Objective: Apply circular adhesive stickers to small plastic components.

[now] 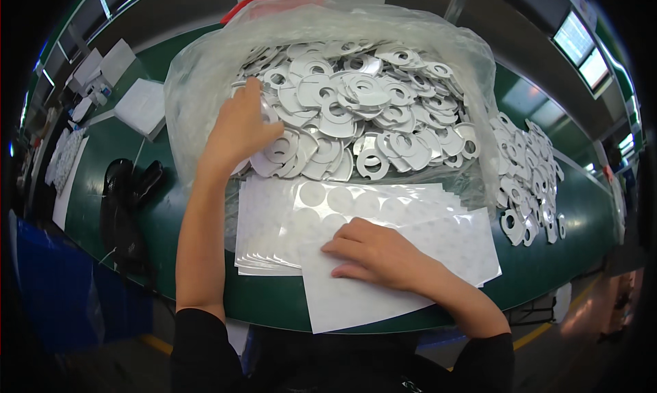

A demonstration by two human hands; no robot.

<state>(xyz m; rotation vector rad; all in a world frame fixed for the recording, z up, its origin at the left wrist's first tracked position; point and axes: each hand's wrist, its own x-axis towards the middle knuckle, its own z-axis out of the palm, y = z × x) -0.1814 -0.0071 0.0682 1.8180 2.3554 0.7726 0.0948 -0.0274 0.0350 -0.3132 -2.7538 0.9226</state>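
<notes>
My left hand [241, 125] reaches over the left side of a heap of white and silver ring-shaped plates [339, 112], thumb held apart from the fingers. Its fingertips are among the plates at the heap's edge; I see no plate in its grasp. The heap lies in a wide-open clear plastic bag [198, 78]. Nearer to me, my right hand [380, 255] rests on a white sheet [356, 304], its fingers lightly bent and apart. This sheet lies askew on a fanned stack of sheets with round stickers [315, 194].
More ring plates [523, 177] are piled on the green table [582, 239] at the right. A black object with straps or handles [123, 215] lies at the left. Behind it are a white box-like stack [142, 106] and small items. Something red [274, 4] shows behind the bag.
</notes>
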